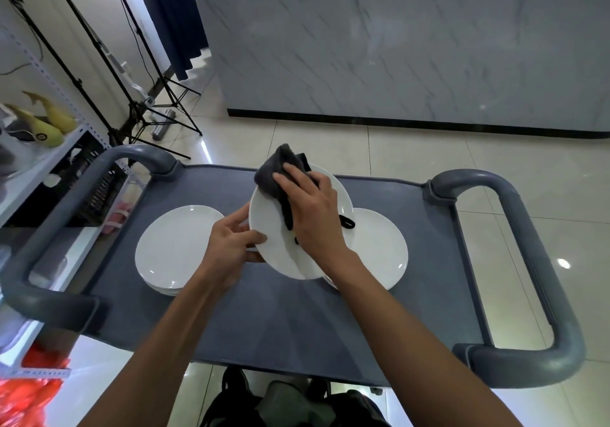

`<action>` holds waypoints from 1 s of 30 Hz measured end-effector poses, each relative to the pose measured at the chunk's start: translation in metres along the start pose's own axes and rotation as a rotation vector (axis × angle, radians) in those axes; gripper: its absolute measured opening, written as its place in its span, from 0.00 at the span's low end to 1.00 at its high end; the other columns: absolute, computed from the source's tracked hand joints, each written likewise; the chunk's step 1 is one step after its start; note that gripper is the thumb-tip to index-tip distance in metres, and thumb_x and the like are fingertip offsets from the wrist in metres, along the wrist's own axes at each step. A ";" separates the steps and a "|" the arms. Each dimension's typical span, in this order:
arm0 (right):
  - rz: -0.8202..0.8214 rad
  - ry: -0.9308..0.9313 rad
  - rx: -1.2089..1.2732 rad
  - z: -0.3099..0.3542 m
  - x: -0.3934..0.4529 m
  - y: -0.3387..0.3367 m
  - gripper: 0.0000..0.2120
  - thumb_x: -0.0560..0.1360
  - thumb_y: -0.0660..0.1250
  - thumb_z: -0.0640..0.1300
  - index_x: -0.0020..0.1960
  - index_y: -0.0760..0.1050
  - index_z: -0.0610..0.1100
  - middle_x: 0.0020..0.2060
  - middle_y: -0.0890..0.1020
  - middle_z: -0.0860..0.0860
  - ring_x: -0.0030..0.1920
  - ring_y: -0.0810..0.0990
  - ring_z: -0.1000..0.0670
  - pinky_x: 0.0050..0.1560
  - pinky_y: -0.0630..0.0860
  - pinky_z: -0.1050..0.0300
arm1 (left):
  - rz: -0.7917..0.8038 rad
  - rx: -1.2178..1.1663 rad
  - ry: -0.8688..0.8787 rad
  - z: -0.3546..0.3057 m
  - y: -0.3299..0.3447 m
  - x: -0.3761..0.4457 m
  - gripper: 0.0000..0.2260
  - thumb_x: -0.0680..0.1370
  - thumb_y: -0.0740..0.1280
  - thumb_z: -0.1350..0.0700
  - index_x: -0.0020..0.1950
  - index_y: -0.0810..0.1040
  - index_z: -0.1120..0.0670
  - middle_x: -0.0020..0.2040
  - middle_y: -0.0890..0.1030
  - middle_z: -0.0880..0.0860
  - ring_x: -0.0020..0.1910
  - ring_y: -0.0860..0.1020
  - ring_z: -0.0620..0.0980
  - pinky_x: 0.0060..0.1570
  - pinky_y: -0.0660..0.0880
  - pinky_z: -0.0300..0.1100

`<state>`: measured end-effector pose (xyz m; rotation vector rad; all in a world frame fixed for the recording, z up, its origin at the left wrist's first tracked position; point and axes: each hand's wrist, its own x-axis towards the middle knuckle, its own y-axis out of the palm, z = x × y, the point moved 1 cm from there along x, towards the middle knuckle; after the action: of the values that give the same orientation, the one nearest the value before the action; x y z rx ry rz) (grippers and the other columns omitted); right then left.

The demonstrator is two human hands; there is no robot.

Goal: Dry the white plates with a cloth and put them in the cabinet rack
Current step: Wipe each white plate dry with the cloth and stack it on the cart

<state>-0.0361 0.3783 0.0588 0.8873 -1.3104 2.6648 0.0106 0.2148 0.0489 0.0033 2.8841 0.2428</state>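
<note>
The right hand (310, 208) is pressing a dark grey cloth (280, 179) flat-fingered onto a tilted white plate (274, 228), which the left hand (231, 245) is gripping by its rim above a grey cart (396, 294); more white plates are lying to the left (171, 248) and right (379, 248)

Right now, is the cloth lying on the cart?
No, the right hand presses the dark cloth against the held plate.
</note>
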 end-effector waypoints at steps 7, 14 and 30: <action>-0.028 0.156 -0.068 -0.027 0.019 -0.007 0.20 0.80 0.61 0.36 0.70 0.75 0.50 0.71 0.74 0.52 0.62 0.70 0.41 0.57 0.72 0.42 | -0.122 -0.093 0.025 -0.005 -0.002 -0.007 0.27 0.72 0.64 0.73 0.64 0.81 0.50 0.45 0.84 0.55 0.34 0.79 0.50 0.28 0.76 0.41; 0.075 0.307 -0.131 -0.042 -0.006 -0.010 0.22 0.80 0.60 0.36 0.71 0.73 0.51 0.73 0.71 0.53 0.65 0.68 0.41 0.60 0.70 0.42 | -0.229 -0.169 0.029 -0.008 -0.003 -0.008 0.28 0.73 0.62 0.75 0.67 0.79 0.52 0.48 0.82 0.56 0.35 0.77 0.51 0.27 0.74 0.40; 0.101 0.132 0.016 0.027 -0.075 0.006 0.24 0.76 0.64 0.35 0.69 0.75 0.51 0.70 0.74 0.55 0.61 0.72 0.41 0.52 0.73 0.44 | -0.274 -0.168 0.046 -0.011 -0.004 0.002 0.27 0.72 0.61 0.72 0.64 0.81 0.49 0.53 0.82 0.58 0.45 0.80 0.58 0.38 0.80 0.49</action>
<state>0.0372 0.3704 0.0294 0.6509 -1.3392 2.7586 0.0064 0.2088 0.0578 -0.4294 2.8550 0.4355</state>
